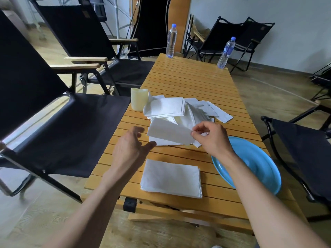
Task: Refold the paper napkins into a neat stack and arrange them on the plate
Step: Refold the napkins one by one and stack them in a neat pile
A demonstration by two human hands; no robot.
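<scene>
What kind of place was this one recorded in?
Probably an indoor room furnished with camping gear, perhaps a studio: a slatted wooden folding table, black fabric folding chairs, wood-look flooring and plain white walls.

On the slatted table (188, 79), the right hand (209, 136) pinches the right end of a napkin (168, 133) lifted over a loose pile (179, 108), and the left hand (130, 149) hovers with relaxed fingers just beside the napkin's left end. A neat stack (172, 178) lies near the front edge, with the blue plate (259, 169) to its right. A cream cylinder (138, 99) stands just left of the pile, and two bottles (171, 41) stand at the far end.
</scene>
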